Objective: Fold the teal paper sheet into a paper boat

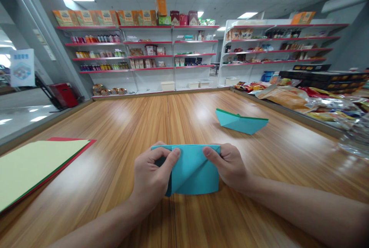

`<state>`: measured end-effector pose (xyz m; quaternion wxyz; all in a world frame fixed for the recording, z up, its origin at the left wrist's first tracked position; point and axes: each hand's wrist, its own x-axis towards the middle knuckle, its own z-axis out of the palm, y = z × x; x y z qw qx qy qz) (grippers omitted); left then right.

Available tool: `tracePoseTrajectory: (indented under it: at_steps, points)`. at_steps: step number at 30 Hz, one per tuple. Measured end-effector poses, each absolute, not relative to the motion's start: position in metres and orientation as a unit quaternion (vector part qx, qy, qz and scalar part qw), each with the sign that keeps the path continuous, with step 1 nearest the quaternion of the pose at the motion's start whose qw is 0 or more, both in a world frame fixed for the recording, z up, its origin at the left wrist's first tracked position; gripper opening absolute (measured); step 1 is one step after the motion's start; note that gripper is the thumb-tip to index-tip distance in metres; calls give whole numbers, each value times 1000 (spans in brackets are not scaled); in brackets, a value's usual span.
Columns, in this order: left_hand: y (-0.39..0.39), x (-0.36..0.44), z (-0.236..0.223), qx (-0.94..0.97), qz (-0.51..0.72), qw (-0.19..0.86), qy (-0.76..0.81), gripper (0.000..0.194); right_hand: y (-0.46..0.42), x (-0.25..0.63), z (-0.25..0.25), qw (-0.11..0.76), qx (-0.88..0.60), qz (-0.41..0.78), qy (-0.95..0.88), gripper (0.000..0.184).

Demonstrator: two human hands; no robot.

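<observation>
A folded sheet of blue paper (194,173) is held up over the wooden table between my two hands. My left hand (154,171) pinches its upper left part, thumb on the near face and fingers behind. At the upper right corner my right hand (230,163) grips it the same way, the fingers mostly hidden. A slanting fold line runs across the near face, and the lower edge hangs slightly curved. Beyond my right hand, a folded blue paper boat (242,122) with a green upper edge rests on the table, apart from both hands.
On the left lies a stack of coloured paper (37,163), pale yellow over green and red. Snack packets (296,98) and black boxes (323,81) line the right side. A clear plastic object (356,136) sits at the right edge. Stocked shelves (147,56) stand behind the table (129,125).
</observation>
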<state>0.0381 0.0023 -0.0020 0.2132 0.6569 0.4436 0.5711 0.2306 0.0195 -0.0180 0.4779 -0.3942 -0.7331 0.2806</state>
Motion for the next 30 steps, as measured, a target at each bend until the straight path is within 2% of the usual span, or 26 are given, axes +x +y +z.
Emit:
tracePoseTrajectory:
  at_steps: [5, 10, 16, 21, 27, 30]
  points:
    - [2, 38, -2, 660, 575, 206, 438, 33, 21, 232, -20, 489, -379, 287, -731, 52]
    - [3, 37, -3, 660, 573, 203, 441, 34, 21, 232, -18, 532, -355, 293, -711, 37]
    - [4, 38, -4, 662, 571, 208, 439, 34, 21, 231, -20, 550, -367, 283, -695, 48]
    - [4, 38, -4, 663, 570, 214, 436, 34, 23, 230, -22, 554, -386, 307, -671, 51]
    - [3, 37, -6, 663, 573, 196, 440, 32, 23, 232, -17, 498, -370, 307, -722, 49]
    - [3, 38, -6, 664, 576, 197, 434, 32, 24, 233, -18, 504, -373, 304, -717, 49]
